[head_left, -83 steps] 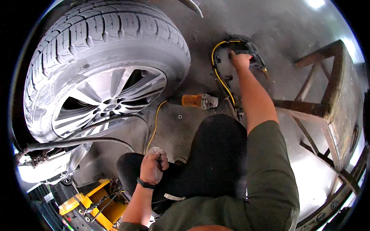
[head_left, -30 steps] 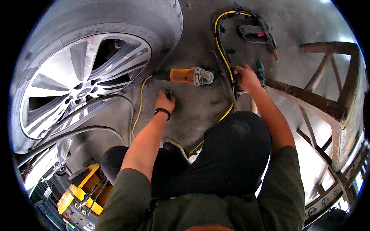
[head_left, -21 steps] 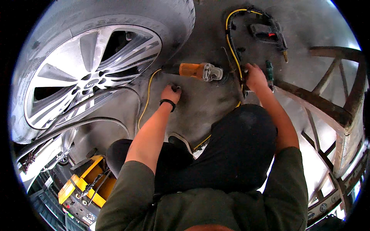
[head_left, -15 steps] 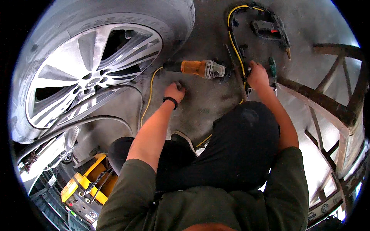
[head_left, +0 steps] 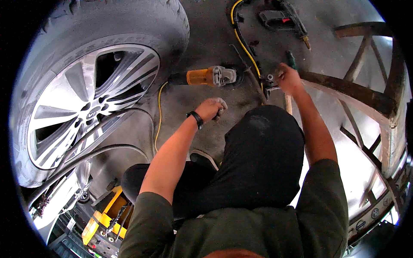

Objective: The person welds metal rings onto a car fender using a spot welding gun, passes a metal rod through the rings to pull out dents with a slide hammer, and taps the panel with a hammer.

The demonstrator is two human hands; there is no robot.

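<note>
My left hand (head_left: 211,109), with a black band at its wrist, hovers over the floor with its fingers curled. Something greyish shows at its fingertips, too small to name. Ahead of it an angle grinder (head_left: 199,77) with an orange body lies on its side, its yellow cord (head_left: 160,107) running back toward me. My right hand (head_left: 289,80) is beyond my knee, fingers bent and closed; what they hold, if anything, is hidden. Small metal parts (head_left: 270,78) lie beside its fingers. A green-handled tool (head_left: 292,60) lies just past that hand, and a thin metal bar (head_left: 247,69) to its left.
A large wheel (head_left: 92,112) with a silver rim stands at left, grey hoses (head_left: 103,148) crossing before it. A black tool with a red switch (head_left: 282,19) and a yellow-black hose (head_left: 245,47) lie farther out. A rusty metal frame (head_left: 350,88) stands at right; yellow equipment (head_left: 103,219) sits lower left.
My left hand has moved right and slightly nearer, away from the wheel. My right hand remains by the small parts. The view has shifted, so the grinder and hose appear farther left.
</note>
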